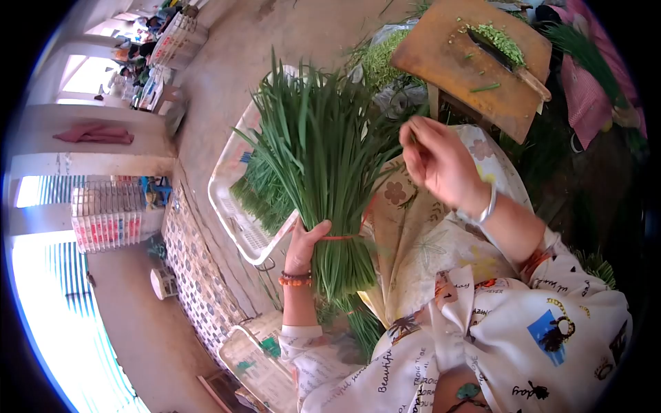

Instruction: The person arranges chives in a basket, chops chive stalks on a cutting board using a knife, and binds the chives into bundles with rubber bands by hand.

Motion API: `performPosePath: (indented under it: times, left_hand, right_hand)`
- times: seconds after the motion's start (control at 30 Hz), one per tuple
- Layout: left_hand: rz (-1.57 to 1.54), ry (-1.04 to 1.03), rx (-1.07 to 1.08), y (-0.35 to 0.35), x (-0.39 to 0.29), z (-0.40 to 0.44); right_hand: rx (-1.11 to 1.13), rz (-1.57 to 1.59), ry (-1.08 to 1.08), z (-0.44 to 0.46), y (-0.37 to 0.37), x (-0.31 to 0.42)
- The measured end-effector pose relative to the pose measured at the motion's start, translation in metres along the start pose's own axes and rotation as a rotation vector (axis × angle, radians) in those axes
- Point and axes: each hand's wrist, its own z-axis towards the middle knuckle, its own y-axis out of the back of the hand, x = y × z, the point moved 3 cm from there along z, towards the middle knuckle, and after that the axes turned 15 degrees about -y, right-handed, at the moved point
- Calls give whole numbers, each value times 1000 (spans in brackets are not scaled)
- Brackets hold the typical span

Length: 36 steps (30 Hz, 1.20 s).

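Observation:
My left hand (303,246) is closed around the side of a big bundle of garlic chives (323,158), its thumb across the stems close to a red band (341,238). The long green leaves fan out upward, and the cut stem ends hang over my lap. To the right of the leaves my right hand (441,162) is raised with its fingers curled together. Whatever is between those fingertips, if anything, I cannot make out. Behind the bundle, a white plastic basket (256,256) holds more chives (265,193). A patterned cloth (413,227) covers my lap.
A wooden board (441,48) at upper right carries a knife (492,49) and chopped green pieces (501,40). Beside it, a person in pink (585,103) has long greens. Another pale basket (248,365) sits at lower left. Stacked crates (110,230) stand by the wall.

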Motion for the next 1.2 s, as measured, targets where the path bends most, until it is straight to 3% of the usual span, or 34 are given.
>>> performPosePath:
  times: [0.03,0.07,0.1,0.13,0.2,0.23,0.3,0.37,0.43,0.5,0.53,0.57,0.63,0.67,0.73,0.77,0.83,0.93,0.97,1.0,1.07,1.1,1.17,1.2]
  left_hand:
    - [184,-87,65,-5,-13,5]
    - [330,-109,50,-2,-17,8]
    - [329,-122,66,-3,-24,9]
    - [603,-103,57,-5,-34,8]
    - [1019,-63,18,-18,-52,2]
    - [1022,-55,22,-28,-50,-4]
    - [1426,-172,86,-49,-45,-21]
    - [1565,-447,253,-49,-25,-43]
    - [1413,-310,303,-52,-30,-55]
    - [769,-64,76,-20,-20,-57]
    - [590,-29,-41,-8,-24,-53]
    - [734,46,-19,17,-19,-50]
    - [617,303,205,53,10,-39]
    - [616,298,197,62,25,-38]
    - [76,235,239,58,46,-40]
    - [77,241,245,55,51,-40]
    - [-216,139,145,41,54,-32]
    - [-264,132,50,34,47,-27]
    - [-283,104,-17,35,46,-24]
    - [-241,75,-43,37,45,-20]
    - [-181,103,-88,48,46,-16]
    - [-95,72,-124,45,38,-13]
    - [-30,52,-129,42,30,-9]
    - [-14,38,-118,42,31,-7]
  right_hand:
    - [0,-27,-86,11,21,0]
    - [-72,-79,-410,15,37,-17]
    - [41,-167,-600,14,38,-38]
    - [155,-258,-795,6,35,-65]
    - [8,-432,-705,4,18,-128]
    - [59,-378,-685,15,0,-134]
    - [112,-296,-663,25,-11,-153]
    - [245,164,-767,34,-11,-179]
    - [131,198,-784,25,0,-190]
    - [196,159,-783,16,15,-216]
    - [262,151,-793,8,13,-207]
    - [263,143,-801,4,10,-196]
    - [420,19,-676,-2,0,-178]
    - [483,52,-716,-5,-3,-179]
    - [474,-66,-663,-4,-5,-183]
    - [455,-175,-611,-5,-4,-186]
    - [447,-240,-619,-6,-8,-184]
    - [452,-788,-286,5,-10,-175]
    - [455,-787,-293,9,-3,-191]
    - [458,-955,-454,17,13,-224]
    - [516,-1241,-637,0,-8,-173]
    - [524,-1237,-647,-6,-9,-158]
    - [447,-1096,-250,-15,-7,-129]
    - [336,-1143,-179,-15,-7,-102]
